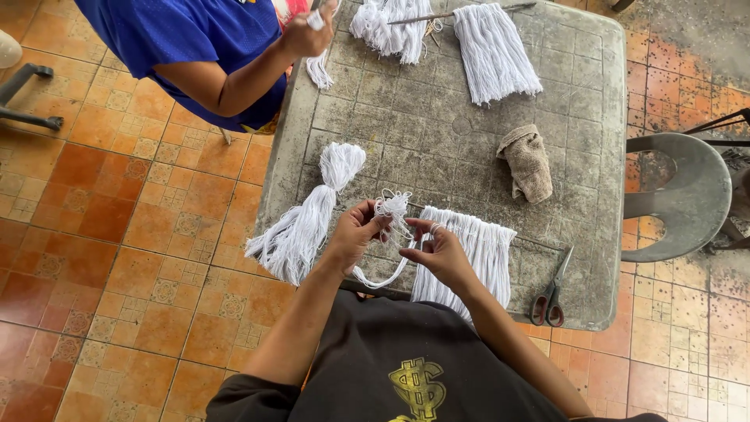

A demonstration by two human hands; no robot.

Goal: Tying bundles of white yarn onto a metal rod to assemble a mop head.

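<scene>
My left hand (355, 231) pinches a small tangle of white yarn (393, 208) above the near edge of the grey table (437, 133). My right hand (439, 252) grips the same strand, which loops down between both hands. Just behind my right hand lies a flat fringe of white yarn (476, 254) hanging over the table edge. A tied white yarn bundle (308, 219) rests left of my left hand.
Red-handled scissors (551, 291) lie at the near right corner. A folded beige cloth (527, 162) sits mid-table, with more white yarn bundles (492, 51) farther back. A person in a blue shirt (199, 39) holds yarn at the far left. A grey plastic chair (687, 199) stands to the right.
</scene>
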